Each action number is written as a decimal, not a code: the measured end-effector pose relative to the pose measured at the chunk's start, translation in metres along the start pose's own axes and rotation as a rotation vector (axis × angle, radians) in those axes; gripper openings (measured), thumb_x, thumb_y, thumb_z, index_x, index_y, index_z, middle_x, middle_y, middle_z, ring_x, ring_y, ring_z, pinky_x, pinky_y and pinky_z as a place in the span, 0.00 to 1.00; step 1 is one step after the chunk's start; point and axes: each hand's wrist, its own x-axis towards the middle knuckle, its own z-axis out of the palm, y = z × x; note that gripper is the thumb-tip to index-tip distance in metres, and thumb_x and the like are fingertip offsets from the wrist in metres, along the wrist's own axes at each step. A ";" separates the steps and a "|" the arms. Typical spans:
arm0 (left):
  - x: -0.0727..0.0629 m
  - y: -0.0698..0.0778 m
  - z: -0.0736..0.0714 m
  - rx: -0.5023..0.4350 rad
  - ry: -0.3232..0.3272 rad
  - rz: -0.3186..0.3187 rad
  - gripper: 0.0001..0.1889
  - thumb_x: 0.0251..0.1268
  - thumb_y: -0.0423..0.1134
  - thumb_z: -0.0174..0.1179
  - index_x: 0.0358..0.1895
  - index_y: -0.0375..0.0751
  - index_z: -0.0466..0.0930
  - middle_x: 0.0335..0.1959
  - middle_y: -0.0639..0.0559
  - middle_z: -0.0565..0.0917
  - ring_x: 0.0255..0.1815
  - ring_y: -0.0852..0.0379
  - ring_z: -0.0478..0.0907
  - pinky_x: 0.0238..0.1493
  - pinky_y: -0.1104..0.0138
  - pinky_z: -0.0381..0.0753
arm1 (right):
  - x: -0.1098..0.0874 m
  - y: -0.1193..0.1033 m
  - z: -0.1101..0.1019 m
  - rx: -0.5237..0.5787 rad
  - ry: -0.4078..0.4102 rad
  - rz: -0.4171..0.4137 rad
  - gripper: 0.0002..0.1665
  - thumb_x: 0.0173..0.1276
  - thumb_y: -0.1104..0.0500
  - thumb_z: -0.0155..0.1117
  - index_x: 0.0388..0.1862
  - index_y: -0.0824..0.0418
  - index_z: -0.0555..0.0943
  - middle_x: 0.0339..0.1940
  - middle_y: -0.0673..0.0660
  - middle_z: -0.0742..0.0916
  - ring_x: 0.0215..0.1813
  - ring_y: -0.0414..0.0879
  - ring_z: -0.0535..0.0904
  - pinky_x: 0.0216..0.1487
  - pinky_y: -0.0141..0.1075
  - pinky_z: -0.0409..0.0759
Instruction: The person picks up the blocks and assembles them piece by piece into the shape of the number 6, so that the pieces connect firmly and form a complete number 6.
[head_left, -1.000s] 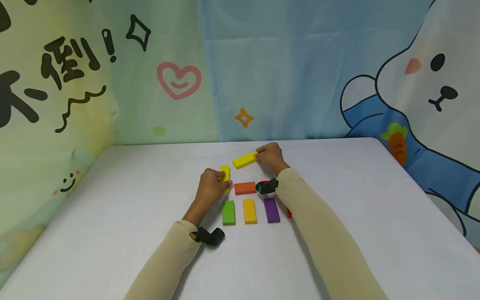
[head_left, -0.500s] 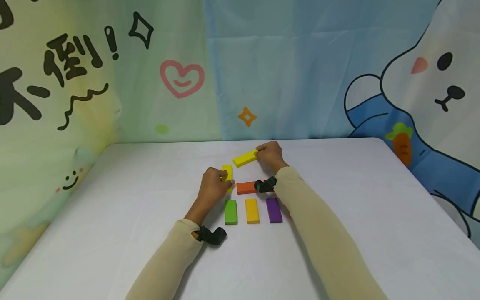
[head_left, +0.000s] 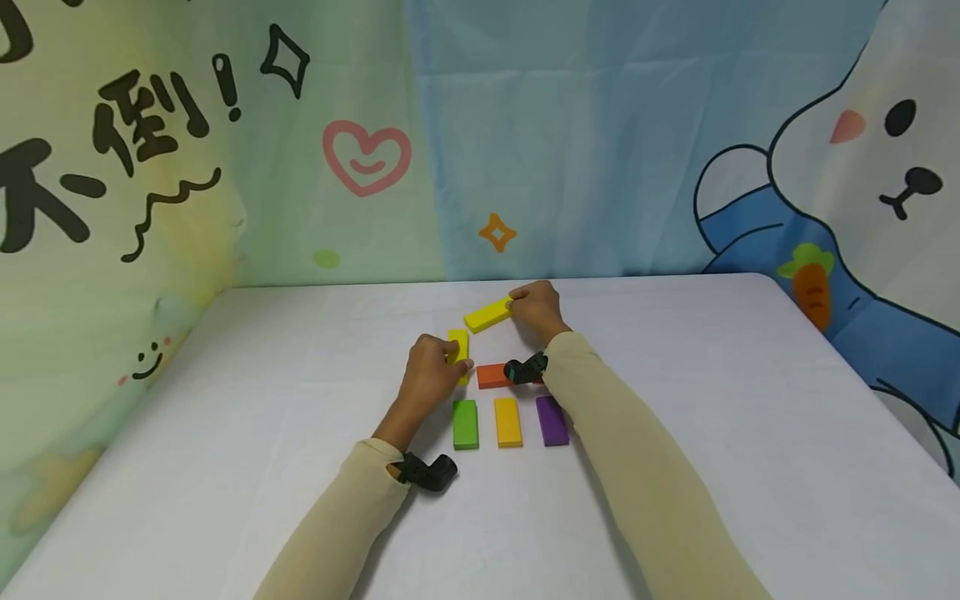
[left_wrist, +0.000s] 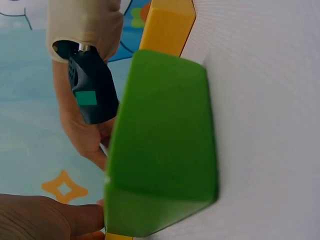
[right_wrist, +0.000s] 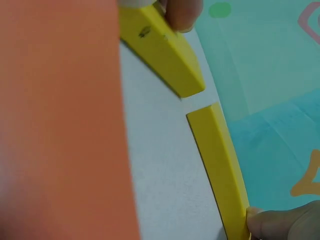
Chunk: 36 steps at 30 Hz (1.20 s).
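In the head view my left hand (head_left: 432, 372) pinches a yellow block (head_left: 458, 335) lying lengthwise away from me. My right hand (head_left: 537, 312) pinches the right end of another yellow block (head_left: 487, 316), slanted just beyond it. The right wrist view shows a narrow gap between the left-hand yellow block (right_wrist: 162, 55) and the right-hand yellow block (right_wrist: 215, 165). Nearer me lie an orange block (head_left: 492, 377), a green block (head_left: 465, 425), a yellow-orange block (head_left: 507, 422) and a purple block (head_left: 552, 421). A little red shows past the orange block, under the right wrist camera.
All the blocks lie on a white table (head_left: 300, 400). A printed cloth backdrop (head_left: 585, 167) hangs behind its far edge. The green block (left_wrist: 162, 140) fills the middle of the left wrist view. My right sleeve (head_left: 637, 450) crosses the table to the right of the purple block.
The head view has shifted slightly. Relative to the other blocks, my right hand and its yellow block have moved a little left. Red once visible beside the purple block is now behind my right sleeve.
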 end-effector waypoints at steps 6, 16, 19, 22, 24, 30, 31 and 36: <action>0.000 0.002 0.001 0.005 0.001 -0.007 0.24 0.61 0.37 0.68 0.59 0.30 0.78 0.49 0.42 0.77 0.46 0.51 0.71 0.47 0.64 0.77 | -0.002 -0.002 0.000 -0.006 0.008 -0.017 0.16 0.67 0.66 0.64 0.53 0.67 0.84 0.50 0.62 0.85 0.53 0.53 0.78 0.52 0.38 0.79; -0.001 0.003 0.000 0.003 -0.003 -0.007 0.24 0.61 0.38 0.68 0.59 0.31 0.77 0.47 0.43 0.76 0.45 0.51 0.70 0.45 0.65 0.77 | 0.000 -0.001 0.003 -0.026 0.030 -0.038 0.14 0.66 0.64 0.66 0.49 0.68 0.85 0.48 0.63 0.86 0.52 0.54 0.79 0.49 0.38 0.80; -0.001 0.002 0.000 0.007 0.002 0.005 0.24 0.61 0.38 0.68 0.59 0.30 0.78 0.47 0.42 0.76 0.45 0.50 0.70 0.46 0.64 0.76 | 0.001 -0.001 0.005 -0.016 0.036 -0.043 0.14 0.66 0.64 0.66 0.49 0.68 0.85 0.47 0.63 0.86 0.51 0.54 0.80 0.49 0.39 0.81; -0.001 0.001 0.000 0.009 0.003 0.013 0.24 0.61 0.38 0.68 0.59 0.30 0.78 0.46 0.43 0.76 0.45 0.50 0.70 0.46 0.64 0.76 | 0.001 -0.001 0.007 -0.015 0.037 -0.048 0.14 0.66 0.64 0.66 0.49 0.67 0.86 0.47 0.63 0.86 0.51 0.54 0.80 0.49 0.39 0.81; -0.001 0.001 0.001 0.012 0.004 0.020 0.24 0.61 0.37 0.68 0.59 0.30 0.78 0.46 0.43 0.76 0.44 0.51 0.70 0.45 0.64 0.76 | 0.000 -0.002 0.008 -0.019 0.036 -0.052 0.14 0.66 0.64 0.67 0.48 0.67 0.86 0.47 0.63 0.87 0.51 0.54 0.80 0.49 0.39 0.81; -0.002 0.001 0.001 0.003 0.017 0.032 0.24 0.61 0.36 0.68 0.58 0.29 0.78 0.47 0.41 0.77 0.43 0.51 0.71 0.44 0.65 0.76 | 0.001 -0.001 0.008 -0.038 0.019 -0.065 0.14 0.66 0.64 0.65 0.50 0.67 0.85 0.48 0.63 0.86 0.52 0.54 0.80 0.50 0.39 0.80; -0.002 0.001 0.001 0.001 0.018 0.034 0.24 0.61 0.36 0.68 0.58 0.29 0.78 0.48 0.41 0.77 0.44 0.51 0.71 0.45 0.65 0.77 | 0.001 -0.001 0.008 -0.039 0.016 -0.062 0.14 0.67 0.64 0.65 0.50 0.67 0.85 0.48 0.63 0.86 0.52 0.54 0.80 0.50 0.39 0.80; -0.001 0.000 0.001 -0.004 0.028 0.040 0.24 0.60 0.36 0.69 0.58 0.29 0.77 0.51 0.40 0.78 0.49 0.51 0.73 0.53 0.63 0.77 | 0.003 -0.002 0.008 -0.049 -0.002 -0.061 0.14 0.68 0.65 0.63 0.51 0.67 0.85 0.50 0.62 0.86 0.53 0.54 0.79 0.51 0.39 0.80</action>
